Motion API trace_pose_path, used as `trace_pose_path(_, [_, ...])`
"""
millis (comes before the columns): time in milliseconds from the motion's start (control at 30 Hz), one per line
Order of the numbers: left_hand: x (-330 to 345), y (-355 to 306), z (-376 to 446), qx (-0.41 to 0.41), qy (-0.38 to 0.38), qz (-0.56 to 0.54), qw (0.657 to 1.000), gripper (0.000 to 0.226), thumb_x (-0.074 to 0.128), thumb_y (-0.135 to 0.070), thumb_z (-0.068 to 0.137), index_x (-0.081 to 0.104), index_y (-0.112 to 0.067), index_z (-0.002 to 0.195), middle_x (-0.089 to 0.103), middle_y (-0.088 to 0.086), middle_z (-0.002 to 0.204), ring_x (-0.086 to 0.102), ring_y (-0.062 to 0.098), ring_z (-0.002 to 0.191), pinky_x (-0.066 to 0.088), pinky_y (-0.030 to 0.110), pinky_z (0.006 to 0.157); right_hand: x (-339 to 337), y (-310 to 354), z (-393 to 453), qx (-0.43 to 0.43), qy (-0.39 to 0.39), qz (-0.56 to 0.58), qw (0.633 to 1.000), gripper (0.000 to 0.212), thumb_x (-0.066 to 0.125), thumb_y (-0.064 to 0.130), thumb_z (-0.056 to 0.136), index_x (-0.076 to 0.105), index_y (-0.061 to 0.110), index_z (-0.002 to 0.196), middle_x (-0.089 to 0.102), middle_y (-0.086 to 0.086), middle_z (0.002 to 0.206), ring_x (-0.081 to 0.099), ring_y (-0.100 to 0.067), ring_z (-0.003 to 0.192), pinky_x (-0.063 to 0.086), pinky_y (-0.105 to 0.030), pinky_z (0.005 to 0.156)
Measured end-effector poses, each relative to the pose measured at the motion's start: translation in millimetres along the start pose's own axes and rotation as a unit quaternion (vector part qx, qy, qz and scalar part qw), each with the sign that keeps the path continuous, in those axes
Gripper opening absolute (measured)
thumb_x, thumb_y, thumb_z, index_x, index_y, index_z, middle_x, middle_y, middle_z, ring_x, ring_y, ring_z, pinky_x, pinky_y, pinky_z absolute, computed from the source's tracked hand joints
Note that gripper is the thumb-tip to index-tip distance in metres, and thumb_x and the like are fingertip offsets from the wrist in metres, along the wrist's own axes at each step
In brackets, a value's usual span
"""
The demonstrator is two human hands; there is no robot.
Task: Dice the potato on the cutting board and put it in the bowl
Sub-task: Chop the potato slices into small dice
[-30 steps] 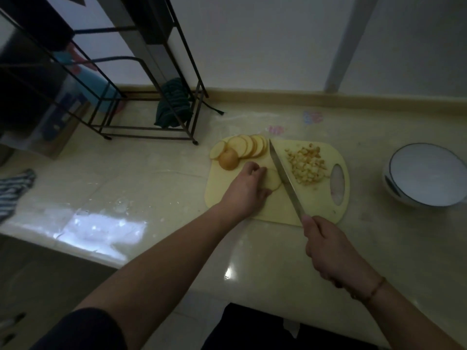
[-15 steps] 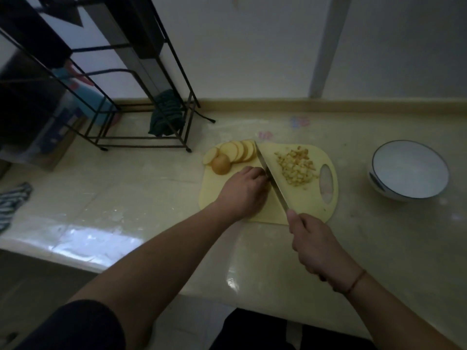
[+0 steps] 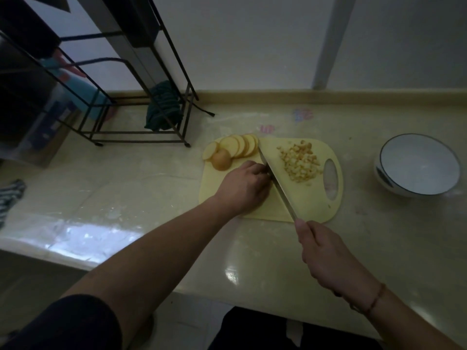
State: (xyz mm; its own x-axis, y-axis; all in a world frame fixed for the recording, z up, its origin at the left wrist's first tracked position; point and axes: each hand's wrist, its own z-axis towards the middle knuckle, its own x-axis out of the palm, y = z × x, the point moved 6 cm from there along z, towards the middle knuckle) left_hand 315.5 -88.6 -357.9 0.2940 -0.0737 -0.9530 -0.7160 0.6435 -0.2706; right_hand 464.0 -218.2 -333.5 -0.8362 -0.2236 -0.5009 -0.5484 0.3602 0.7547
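A pale yellow cutting board point(image 3: 313, 205) lies on the counter. Round potato slices point(image 3: 238, 147) are fanned at its far left corner beside a rounded potato end piece point(image 3: 221, 159). A heap of diced potato point(image 3: 300, 161) sits near the board's handle hole. My left hand point(image 3: 243, 189) rests curled on the board and covers the slice under it. My right hand point(image 3: 324, 256) grips the handle of a knife point(image 3: 276, 183), whose blade lies right against my left fingers. A white bowl point(image 3: 417, 164) with a dark rim stands to the right and looks empty.
A black wire rack point(image 3: 136, 109) stands at the back left with a dark green cloth point(image 3: 163, 109) in it. A striped cloth point(image 3: 10, 195) hangs at the left counter edge. The counter's front edge runs close below the board.
The knife blade has come in against my left fingers, and the slice seen a second ago beside that hand is now hidden under it. The view has shifted slightly.
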Motion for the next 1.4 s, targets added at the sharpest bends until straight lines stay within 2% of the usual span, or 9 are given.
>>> trace_pose_path(167, [1.1, 2.0, -0.2, 0.002, -0.017, -0.012, 1.0, 0.034, 0.052, -0.032, 0.09, 0.077, -0.011, 0.098, 0.07, 0.008, 0.099, 0.061, 0.03, 0.089, 0.055, 0.037, 0.062, 3.5, 4.6, 6.9, -0.008, 0.0, -0.023, 1.0, 0.048, 0.029, 0.049, 0.098, 0.049, 0.013, 0.072, 0.056, -0.002, 0.066, 0.054, -0.015, 0.061, 0.041, -0.032, 0.059])
trace_pose_path(333, [-2.0, 2.4, -2.9, 0.003, -0.046, -0.012, 0.999, 0.026, 0.061, -0.029, 0.09, 0.078, -0.013, 0.1, 0.069, 0.005, 0.096, 0.061, 0.026, 0.09, 0.053, 0.034, 0.063, 0.1, 6.2, 20.1, -0.004, 0.0, -0.001, 1.0, 0.047, 0.03, 0.048, 0.099, 0.048, 0.016, 0.072, 0.052, 0.001, 0.064, 0.047, -0.011, 0.054, 0.032, -0.024, 0.051])
trace_pose_path(467, [-6.2, 0.4, -5.1, 0.01, -0.058, -0.006, 0.998, 0.018, 0.068, -0.026, 0.091, 0.079, -0.014, 0.098, 0.071, 0.005, 0.097, 0.061, 0.024, 0.087, 0.051, 0.031, 0.062, -9.5, -1.2, 20.3, 0.009, -0.015, 0.025, 1.0, 0.059, 0.027, 0.055, 0.095, 0.055, 0.006, 0.078, 0.057, -0.006, 0.065, 0.048, -0.015, 0.053, 0.035, -0.025, 0.053])
trace_pose_path(700, [-1.8, 4.0, -6.2, -0.017, -0.054, -0.038, 0.998, 0.017, 0.068, -0.027, 0.092, 0.078, -0.016, 0.099, 0.07, 0.004, 0.103, 0.062, 0.025, 0.091, 0.054, 0.033, 0.067, -9.3, -7.0, 17.7, 0.023, -0.029, 0.06, 0.998, 0.073, 0.02, 0.073, 0.077, 0.052, 0.006, 0.077, 0.051, -0.004, 0.06, 0.042, -0.013, 0.048, 0.029, -0.023, 0.053])
trace_pose_path(833, [-2.1, 11.0, -6.8, -0.026, -0.037, -0.061, 0.997, 0.019, 0.069, -0.024, 0.09, 0.077, -0.01, 0.1, 0.07, 0.008, 0.109, 0.064, 0.027, 0.096, 0.056, 0.037, 0.072, -7.0, -4.2, 13.9, 0.014, -0.024, 0.061, 0.998, 0.068, 0.024, 0.07, 0.079, 0.051, 0.008, 0.076, 0.052, -0.004, 0.06, 0.042, -0.011, 0.047, 0.03, -0.022, 0.051])
trace_pose_path(1067, [-2.0, 10.5, -6.1, 0.012, -0.025, -0.042, 0.999, 0.022, 0.066, -0.023, 0.089, 0.076, -0.009, 0.104, 0.069, 0.008, 0.108, 0.063, 0.028, 0.096, 0.056, 0.038, 0.066, 2.4, 6.2, 8.2, -0.014, -0.022, 0.044, 0.999, 0.06, 0.029, 0.061, 0.088, 0.052, 0.007, 0.075, 0.057, -0.01, 0.063, 0.043, -0.007, 0.046, 0.034, -0.024, 0.05])
trace_pose_path(1167, [-1.5, 10.5, -5.6, 0.017, -0.022, -0.04, 0.999, 0.022, 0.067, -0.022, 0.087, 0.077, -0.01, 0.102, 0.069, 0.009, 0.106, 0.062, 0.029, 0.096, 0.056, 0.038, 0.064, 4.7, 5.1, 6.0, -0.018, -0.026, 0.031, 0.999, 0.053, 0.032, 0.054, 0.093, 0.05, 0.009, 0.072, 0.057, -0.006, 0.062, 0.048, -0.01, 0.051, 0.038, -0.03, 0.054])
trace_pose_path(1300, [-1.2, 9.8, -5.1, 0.028, -0.017, -0.035, 0.999, 0.029, 0.06, -0.027, 0.087, 0.077, -0.01, 0.103, 0.069, 0.009, 0.105, 0.062, 0.029, 0.096, 0.055, 0.036, 0.065, 5.1, 3.2, -2.2, -0.025, -0.032, 0.011, 0.999, 0.042, 0.034, 0.05, 0.095, 0.056, 0.02, 0.076, 0.059, 0.001, 0.062, 0.057, -0.002, 0.063, 0.041, -0.016, 0.059])
trace_pose_path(1400, [0.0, 11.4, -5.5, 0.027, -0.017, -0.036, 0.999, 0.03, 0.058, -0.029, 0.088, 0.077, -0.01, 0.102, 0.069, 0.009, 0.104, 0.061, 0.029, 0.096, 0.055, 0.036, 0.065, 7.3, 1.8, -6.7, -0.022, -0.027, 0.006, 0.999, 0.048, 0.029, 0.057, 0.09, 0.06, 0.02, 0.083, 0.062, 0.0, 0.066, 0.059, -0.005, 0.065, 0.047, -0.03, 0.069])
